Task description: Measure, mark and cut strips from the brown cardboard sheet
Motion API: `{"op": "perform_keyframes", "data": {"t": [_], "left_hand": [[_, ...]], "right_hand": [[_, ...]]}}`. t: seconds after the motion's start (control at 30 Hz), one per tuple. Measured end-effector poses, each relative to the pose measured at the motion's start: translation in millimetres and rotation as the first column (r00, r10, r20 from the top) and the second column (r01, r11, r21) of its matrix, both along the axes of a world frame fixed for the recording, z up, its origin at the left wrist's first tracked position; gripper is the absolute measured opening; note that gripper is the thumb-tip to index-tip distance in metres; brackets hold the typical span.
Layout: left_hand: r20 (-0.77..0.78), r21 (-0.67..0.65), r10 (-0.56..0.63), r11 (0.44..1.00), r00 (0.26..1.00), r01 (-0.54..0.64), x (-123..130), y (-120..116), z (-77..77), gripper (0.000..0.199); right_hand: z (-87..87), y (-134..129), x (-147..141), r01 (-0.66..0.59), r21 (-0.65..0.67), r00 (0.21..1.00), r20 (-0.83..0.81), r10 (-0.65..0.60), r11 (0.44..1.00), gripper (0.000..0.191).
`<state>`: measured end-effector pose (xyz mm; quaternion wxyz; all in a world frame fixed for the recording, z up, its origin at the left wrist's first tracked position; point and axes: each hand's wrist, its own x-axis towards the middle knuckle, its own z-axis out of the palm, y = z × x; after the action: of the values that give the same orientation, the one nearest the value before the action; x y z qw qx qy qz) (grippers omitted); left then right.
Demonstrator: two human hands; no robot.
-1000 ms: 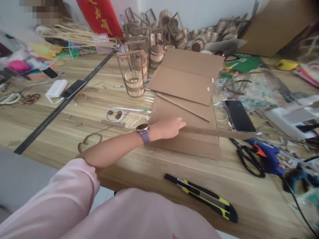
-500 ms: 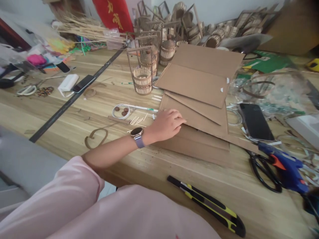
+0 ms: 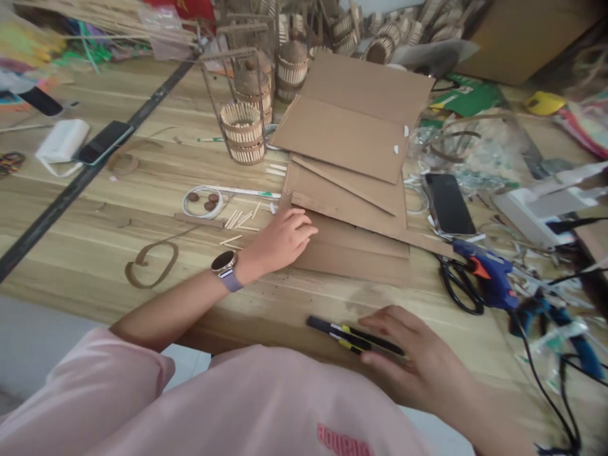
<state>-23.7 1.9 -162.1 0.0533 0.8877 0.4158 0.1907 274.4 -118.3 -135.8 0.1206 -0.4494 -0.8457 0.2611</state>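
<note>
Wooden table; cutter at right hand slants lengthwise, nose forward-left

My left hand reaches forward with fingers loosely bent, a watch on its wrist, while my right hand is low, thumb and fingers parted.

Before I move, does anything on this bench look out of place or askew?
No spill shows. The cardboard sheets overlap at mismatched angles. Short pale sticks lie scattered beside the left hand. The blue glue gun looks crowded against the black scissors, its nozzle close to the cardboard strip.
</note>
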Motion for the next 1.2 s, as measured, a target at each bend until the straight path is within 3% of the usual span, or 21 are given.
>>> {"op": "perform_keyframes", "data": {"t": [0.1,0.17,0.23,0.37,0.47,0.57,0.67,0.73,0.87,1.07,1.2], "left_hand": [[0.018,-0.004,-0.010,1.000,1.000,0.010,0.7,-1.9,-3.8,0.026],[0.025,0.004,-0.011,1.000,1.000,0.011,1.7,-2.4,-6.1,0.025],[0.032,0.016,-0.004,1.000,0.999,0.003,1.7,-1.8,-7.2,0.024],[0.052,0.030,0.010,0.999,0.999,-0.012,-3.6,0.5,-4.7,0.025],[0.063,0.035,0.014,0.999,0.998,-0.016,-9.6,0.8,-3.3,0.025],[0.074,0.022,0.025,0.999,0.997,-0.027,-14.7,-0.9,-5.1,0.025],[0.088,0.006,0.039,0.999,0.995,-0.040,-17.7,-4.5,-6.6,0.026],[0.092,-0.006,0.046,0.999,0.995,-0.046,-18.2,-8.0,-6.2,0.025],[0.103,-0.025,0.047,0.999,0.994,-0.045,-16.4,-15.3,-4.0,0.026],[0.097,-0.009,0.032,0.999,0.995,-0.031,-14.9,-16.3,-6.6,0.026],[0.086,-0.004,0.030,1.000,0.996,-0.030,-14.4,-13.4,-11.0,0.026]], "right_hand": [[-23.8,0.9,-9.8,-0.030,0.101,0.995,0.098,0.020,0.994,0.029],[-28.7,-4.1,-7.7,-0.020,0.133,0.993,0.116,0.004,0.991,0.017],[-26.1,-6.6,-2.3,0.026,0.108,0.995,0.088,-0.036,0.994,0.008],[-7.9,6.0,3.5,0.193,-0.087,0.981,0.045,-0.190,0.977,0.016],[7.6,21.6,-1.1,0.207,-0.363,0.973,-0.021,-0.230,0.909,0.020],[16.6,30.3,-7.4,0.125,-0.613,0.943,-0.171,-0.286,0.780,0.031],[17.8,32.2,-10.9,0.022,-0.768,0.887,-0.280,-0.367,0.640,0.035],[15.7,32.6,-12.5,-0.017,-0.814,0.850,-0.318,-0.420,0.581,0.040],[9.0,34.7,-16.7,0.038,-0.820,0.809,-0.310,-0.500,0.570,0.048],[4.1,34.6,-19.1,0.120,-0.849,0.783,-0.238,-0.575,0.515,0.039],[5.2,32.4,-16.8,0.075,-0.877,0.750,-0.264,-0.607,0.474,0.033]]}}
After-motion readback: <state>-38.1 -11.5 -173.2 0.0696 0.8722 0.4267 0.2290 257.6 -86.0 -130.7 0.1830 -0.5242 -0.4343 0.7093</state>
